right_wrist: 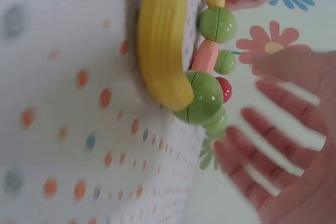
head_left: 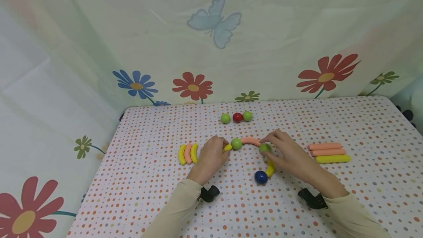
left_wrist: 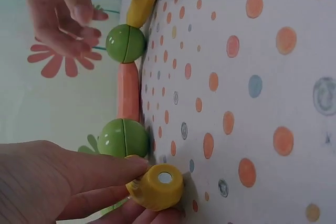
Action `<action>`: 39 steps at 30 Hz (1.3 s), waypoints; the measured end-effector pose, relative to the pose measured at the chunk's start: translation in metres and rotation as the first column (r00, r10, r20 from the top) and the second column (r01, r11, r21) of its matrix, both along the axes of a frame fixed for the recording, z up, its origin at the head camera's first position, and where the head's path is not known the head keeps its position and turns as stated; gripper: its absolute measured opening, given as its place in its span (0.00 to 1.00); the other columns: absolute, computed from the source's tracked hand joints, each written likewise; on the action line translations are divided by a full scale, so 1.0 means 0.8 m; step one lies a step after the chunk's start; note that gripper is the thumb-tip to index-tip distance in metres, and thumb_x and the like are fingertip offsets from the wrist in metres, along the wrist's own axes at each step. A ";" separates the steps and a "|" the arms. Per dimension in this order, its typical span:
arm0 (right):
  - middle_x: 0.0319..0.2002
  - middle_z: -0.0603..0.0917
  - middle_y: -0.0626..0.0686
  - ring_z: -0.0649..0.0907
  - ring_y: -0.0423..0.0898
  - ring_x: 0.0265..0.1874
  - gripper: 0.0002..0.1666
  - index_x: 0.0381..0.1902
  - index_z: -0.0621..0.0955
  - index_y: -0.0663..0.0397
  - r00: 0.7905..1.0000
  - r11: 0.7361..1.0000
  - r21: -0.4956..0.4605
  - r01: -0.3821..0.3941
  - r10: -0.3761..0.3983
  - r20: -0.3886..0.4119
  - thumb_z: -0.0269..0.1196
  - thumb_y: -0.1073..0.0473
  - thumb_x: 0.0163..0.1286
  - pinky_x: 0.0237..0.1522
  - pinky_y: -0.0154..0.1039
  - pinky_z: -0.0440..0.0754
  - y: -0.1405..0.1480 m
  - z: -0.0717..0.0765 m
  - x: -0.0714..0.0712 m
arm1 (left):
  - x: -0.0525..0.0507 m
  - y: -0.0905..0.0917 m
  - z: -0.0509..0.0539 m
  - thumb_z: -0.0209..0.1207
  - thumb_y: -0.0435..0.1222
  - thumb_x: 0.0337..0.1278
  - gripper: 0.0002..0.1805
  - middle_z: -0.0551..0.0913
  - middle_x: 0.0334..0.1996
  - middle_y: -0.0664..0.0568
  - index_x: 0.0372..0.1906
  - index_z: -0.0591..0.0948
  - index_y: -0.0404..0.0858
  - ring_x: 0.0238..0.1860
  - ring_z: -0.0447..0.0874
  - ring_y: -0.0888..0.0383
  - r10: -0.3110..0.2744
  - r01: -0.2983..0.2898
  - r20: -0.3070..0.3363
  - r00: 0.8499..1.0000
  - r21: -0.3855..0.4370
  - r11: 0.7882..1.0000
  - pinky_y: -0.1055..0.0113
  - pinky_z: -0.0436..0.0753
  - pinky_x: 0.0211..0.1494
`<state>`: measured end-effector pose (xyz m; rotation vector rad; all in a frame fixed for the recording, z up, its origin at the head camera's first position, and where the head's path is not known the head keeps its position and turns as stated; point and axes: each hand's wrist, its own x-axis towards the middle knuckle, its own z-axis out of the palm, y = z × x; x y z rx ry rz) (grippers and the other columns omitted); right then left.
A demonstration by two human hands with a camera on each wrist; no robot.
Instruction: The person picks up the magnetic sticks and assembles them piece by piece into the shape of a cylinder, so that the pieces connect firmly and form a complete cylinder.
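Note:
Between the thumb and fingers of my left hand is a curved yellow magnetic stick, its magnet end facing the left wrist camera. The stick's other end meets a green ball. From there a chain runs on through a curved pink stick, a second green ball and another curved yellow stick to a dark blue ball. My right hand hovers by the second green ball, fingers spread and holding nothing; in the right wrist view they are apart from it.
Left of my left hand lie two curved yellow sticks around a pink one. Straight pink sticks and a straight yellow stick lie at right. Two green balls and a red ball sit towards the back.

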<state>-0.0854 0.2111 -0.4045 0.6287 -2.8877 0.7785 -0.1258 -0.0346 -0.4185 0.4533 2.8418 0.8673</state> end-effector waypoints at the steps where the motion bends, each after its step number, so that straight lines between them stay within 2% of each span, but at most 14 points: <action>1: 0.48 0.80 0.53 0.80 0.53 0.49 0.18 0.51 0.85 0.55 0.999 0.999 0.007 -0.046 0.046 -0.012 0.77 0.64 0.63 0.48 0.53 0.82 0.003 0.001 0.004 | 0.000 0.000 0.000 0.68 0.32 0.67 0.12 0.84 0.41 0.47 0.50 0.87 0.30 0.33 0.75 0.59 -0.001 0.001 0.006 1.000 0.001 1.000 0.70 0.79 0.37; 4: 0.49 0.80 0.46 0.79 0.47 0.49 0.22 0.50 0.86 0.48 0.982 0.981 0.042 -0.190 0.190 0.005 0.80 0.61 0.59 0.47 0.49 0.83 0.011 0.003 0.016 | -0.001 -0.002 0.000 0.68 0.33 0.67 0.12 0.84 0.41 0.47 0.51 0.86 0.31 0.32 0.74 0.58 -0.005 0.005 0.021 1.000 0.008 1.000 0.70 0.77 0.33; 7: 0.51 0.80 0.43 0.79 0.45 0.50 0.26 0.52 0.86 0.42 0.952 0.950 0.070 -0.306 0.302 0.054 0.82 0.60 0.57 0.48 0.49 0.83 0.014 -0.001 0.023 | -0.001 -0.003 0.001 0.68 0.33 0.68 0.13 0.83 0.42 0.47 0.52 0.86 0.31 0.32 0.73 0.58 -0.007 0.007 0.037 0.999 0.012 1.000 0.71 0.75 0.32; 11: 0.51 0.83 0.43 0.81 0.49 0.53 0.27 0.53 0.86 0.42 0.934 0.926 0.124 -0.357 0.354 0.043 0.82 0.60 0.55 0.52 0.56 0.82 0.009 -0.009 0.026 | -0.002 -0.005 0.002 0.68 0.34 0.68 0.13 0.83 0.43 0.47 0.54 0.86 0.33 0.34 0.74 0.58 -0.018 0.017 0.052 0.998 0.025 1.000 0.70 0.75 0.34; 16: 0.47 0.85 0.43 0.82 0.49 0.50 0.25 0.50 0.88 0.44 0.932 0.921 0.153 -0.359 0.362 0.003 0.82 0.62 0.54 0.52 0.59 0.81 -0.003 -0.014 0.023 | -0.007 -0.007 0.002 0.68 0.34 0.68 0.13 0.84 0.40 0.49 0.53 0.87 0.34 0.34 0.74 0.59 -0.033 0.029 0.068 0.997 0.054 0.998 0.70 0.75 0.34; 21: 0.44 0.85 0.43 0.83 0.48 0.48 0.23 0.49 0.88 0.47 0.946 0.935 0.149 -0.323 0.323 0.021 0.82 0.60 0.55 0.54 0.60 0.80 -0.027 -0.014 0.019 | -0.013 -0.005 0.003 0.68 0.33 0.67 0.12 0.81 0.31 0.53 0.52 0.87 0.33 0.31 0.74 0.61 -0.037 0.030 0.094 0.995 0.079 0.996 0.71 0.73 0.32; 26: 0.40 0.86 0.45 0.83 0.42 0.41 0.23 0.46 0.88 0.52 0.953 0.947 0.132 -0.291 0.300 -0.049 0.84 0.57 0.53 0.53 0.56 0.80 -0.057 -0.017 0.014 | -0.018 -0.001 0.003 0.68 0.33 0.68 0.12 0.78 0.26 0.54 0.52 0.86 0.32 0.22 0.71 0.64 -0.057 0.044 0.116 0.992 0.111 0.993 0.74 0.69 0.25; 28: 0.39 0.87 0.46 0.83 0.40 0.38 0.22 0.44 0.88 0.54 0.949 0.949 0.106 -0.296 0.304 -0.079 0.84 0.58 0.52 0.58 0.57 0.79 -0.067 -0.021 0.011 | -0.021 -0.001 0.002 0.68 0.33 0.68 0.12 0.78 0.26 0.54 0.52 0.86 0.32 0.20 0.71 0.65 -0.060 0.047 0.120 0.991 0.113 0.992 0.75 0.68 0.23; 33: 0.39 0.88 0.47 0.84 0.42 0.40 0.21 0.44 0.88 0.55 0.955 0.958 0.063 -0.280 0.284 -0.081 0.83 0.58 0.53 0.57 0.51 0.81 -0.087 -0.026 0.008 | -0.023 0.001 0.003 0.69 0.34 0.67 0.13 0.79 0.28 0.54 0.52 0.86 0.33 0.22 0.71 0.65 -0.059 0.046 0.136 0.989 0.099 0.994 0.75 0.69 0.24; 35: 0.40 0.88 0.47 0.84 0.43 0.40 0.21 0.44 0.88 0.56 0.958 0.960 0.056 -0.273 0.277 -0.077 0.83 0.58 0.54 0.49 0.47 0.82 -0.093 -0.026 0.008 | -0.024 0.002 0.004 0.69 0.33 0.67 0.13 0.79 0.28 0.54 0.52 0.86 0.32 0.22 0.71 0.65 -0.060 0.046 0.142 0.988 0.100 0.994 0.75 0.69 0.24; 39: 0.40 0.88 0.49 0.85 0.44 0.40 0.21 0.44 0.87 0.58 0.957 0.959 0.051 -0.279 0.282 -0.074 0.82 0.60 0.54 0.47 0.46 0.83 -0.102 -0.025 0.007 | -0.026 0.003 0.005 0.69 0.33 0.67 0.13 0.79 0.28 0.54 0.53 0.87 0.33 0.22 0.71 0.65 -0.054 0.038 0.165 0.985 0.100 0.994 0.75 0.69 0.24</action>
